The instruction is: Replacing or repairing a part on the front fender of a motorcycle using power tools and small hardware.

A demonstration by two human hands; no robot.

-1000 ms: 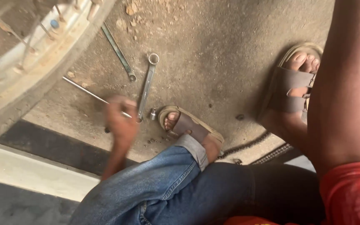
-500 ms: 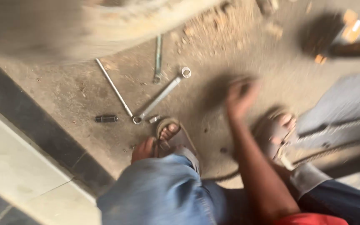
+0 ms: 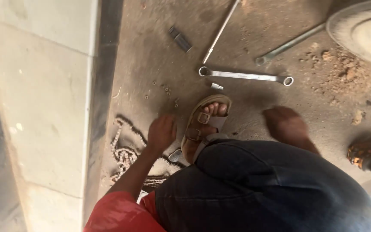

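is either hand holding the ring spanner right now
No, the spanner lies alone on the ground beyond the sandal, with the left hand and right hand both off it.

Sandalled foot point(image 3: 205, 124) and chain point(image 3: 125, 154) hem the left hand point(image 3: 161, 133); bare ground ahead.

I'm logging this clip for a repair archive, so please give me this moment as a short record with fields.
Setting: dusty concrete floor beside a pale wall
Left hand: empty, held low over the floor next to a coiled chain
Right hand: blurred, empty as far as can be seen
Foot: sandal between the hands
Tools: ring spanner, thin rod, small dark socket
Other: wheel rim at top right
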